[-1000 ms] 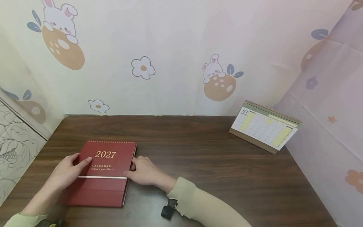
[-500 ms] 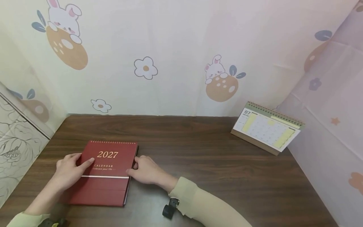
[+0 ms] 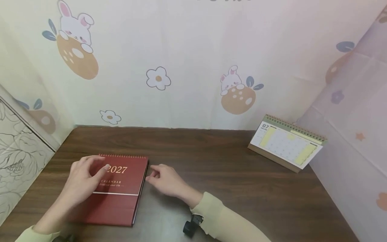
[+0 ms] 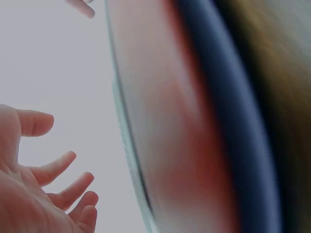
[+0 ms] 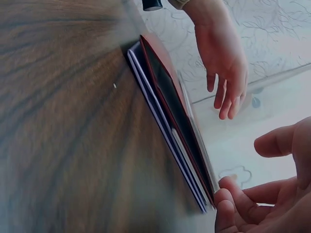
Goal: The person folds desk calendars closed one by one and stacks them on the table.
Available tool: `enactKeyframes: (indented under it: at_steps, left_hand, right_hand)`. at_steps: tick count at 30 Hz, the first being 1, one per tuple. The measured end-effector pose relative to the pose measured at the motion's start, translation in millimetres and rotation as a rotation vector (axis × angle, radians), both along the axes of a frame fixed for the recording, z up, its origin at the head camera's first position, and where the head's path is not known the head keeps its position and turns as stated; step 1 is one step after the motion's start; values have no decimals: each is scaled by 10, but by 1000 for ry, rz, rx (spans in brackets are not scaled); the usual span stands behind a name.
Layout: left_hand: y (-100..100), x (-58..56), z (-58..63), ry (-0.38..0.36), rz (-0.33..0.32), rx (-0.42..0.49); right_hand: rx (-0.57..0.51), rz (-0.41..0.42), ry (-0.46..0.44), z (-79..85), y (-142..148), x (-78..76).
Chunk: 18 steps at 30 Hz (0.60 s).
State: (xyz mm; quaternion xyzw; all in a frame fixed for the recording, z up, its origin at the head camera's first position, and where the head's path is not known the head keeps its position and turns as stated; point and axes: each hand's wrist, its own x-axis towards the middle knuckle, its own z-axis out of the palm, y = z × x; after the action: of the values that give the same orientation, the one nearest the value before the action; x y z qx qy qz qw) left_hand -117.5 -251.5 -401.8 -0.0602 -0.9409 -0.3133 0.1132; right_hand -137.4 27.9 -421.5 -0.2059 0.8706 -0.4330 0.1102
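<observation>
Calendar [image 3: 118, 190], red, rectangular, spiral-bound, is lying at lower left of frame; left hand [image 3: 83, 181] is hovering above, fingers spread; right hand [image 3: 167, 181] is hovering beside, fingers loosely bent.

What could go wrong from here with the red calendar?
Two possible risks. First, the left hand is open above the red calendar and the right hand is beside its edge; neither plainly grips it, so a nudge might slide it across the table. Second, the right wrist view shows its layers standing apart, so fingers might catch only some.
</observation>
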Motion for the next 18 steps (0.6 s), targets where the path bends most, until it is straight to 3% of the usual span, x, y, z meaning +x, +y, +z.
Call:
enactKeyframes:
  at_steps: [5,11,18]
  left_hand:
    - [216,-44,108,-5,-105,7]
    - [540,-174,193,-98,-184,-7]
    - [985,-380,237,-163,-292,21]
  right_hand:
    - [2,-23,-5,31,201,-11]
    - [25,-59,11,119,570,-22]
    - [79,-187,41,146,1059,-56]
